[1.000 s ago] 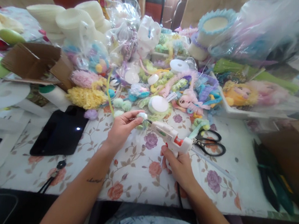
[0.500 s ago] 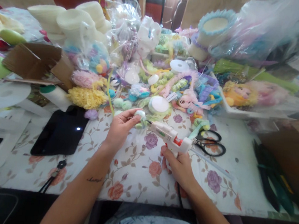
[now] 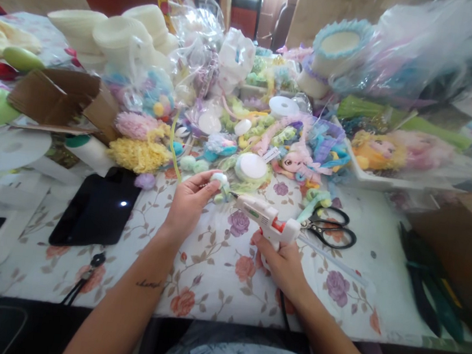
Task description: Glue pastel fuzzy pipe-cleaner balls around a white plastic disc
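My left hand [image 3: 191, 197] pinches a small pale mint-and-white fluffy piece [image 3: 220, 182] between thumb and fingers; its exact kind is too small to make out. My right hand [image 3: 280, 256] is wrapped around the grip of a white hot glue gun [image 3: 262, 214] with a red part near its back. The gun's dark nozzle points left and sits at the fluffy piece, touching it or very close. A clear glue stick [image 3: 333, 258] sticks out behind the gun. Black-handled scissors [image 3: 332, 226] lie just right of it on the floral tablecloth [image 3: 216, 277].
A black tablet [image 3: 96, 206] lies at the left, near a brown cardboard box [image 3: 61, 100]. Plush dolls [image 3: 299, 161], yarn, ribbon spools [image 3: 252, 166] and plastic bags crowd the back. Dark green-handled pliers [image 3: 432, 284] and a white tray [image 3: 389, 182] are at the right.
The glue gun has shifted slightly left and down. The fluffy piece has turned a little in my left hand, showing more of its green side.
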### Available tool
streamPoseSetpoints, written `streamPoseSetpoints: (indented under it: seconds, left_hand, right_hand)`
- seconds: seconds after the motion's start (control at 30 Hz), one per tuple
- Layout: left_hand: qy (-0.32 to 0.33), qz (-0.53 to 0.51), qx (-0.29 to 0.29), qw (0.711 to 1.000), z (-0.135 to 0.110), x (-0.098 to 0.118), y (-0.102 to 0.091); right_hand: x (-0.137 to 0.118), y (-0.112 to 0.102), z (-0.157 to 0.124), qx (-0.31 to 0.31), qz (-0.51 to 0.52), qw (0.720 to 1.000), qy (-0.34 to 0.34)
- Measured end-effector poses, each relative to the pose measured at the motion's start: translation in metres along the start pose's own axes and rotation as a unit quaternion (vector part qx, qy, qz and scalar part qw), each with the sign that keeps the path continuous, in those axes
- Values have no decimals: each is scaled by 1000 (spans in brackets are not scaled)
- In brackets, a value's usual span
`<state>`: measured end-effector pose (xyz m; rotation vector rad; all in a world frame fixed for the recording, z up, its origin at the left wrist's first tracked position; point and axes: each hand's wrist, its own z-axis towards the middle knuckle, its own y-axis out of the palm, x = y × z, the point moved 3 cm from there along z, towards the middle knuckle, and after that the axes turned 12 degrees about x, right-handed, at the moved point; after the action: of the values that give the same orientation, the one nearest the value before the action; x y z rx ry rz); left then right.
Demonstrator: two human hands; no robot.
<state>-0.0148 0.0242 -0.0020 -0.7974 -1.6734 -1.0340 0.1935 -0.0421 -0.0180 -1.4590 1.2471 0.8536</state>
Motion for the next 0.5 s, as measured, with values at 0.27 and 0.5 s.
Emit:
streamPoseSetpoints:
  seconds: [0.27, 0.5]
  left_hand:
    - [-13, -44, 13, 999, 3, 2, 1]
    - [-37, -54, 26, 998, 3, 2, 3]
  right_hand:
    - [0, 1, -2, -6, 13, 1000, -9]
    - [-10, -77, 1, 134, 49, 988, -53]
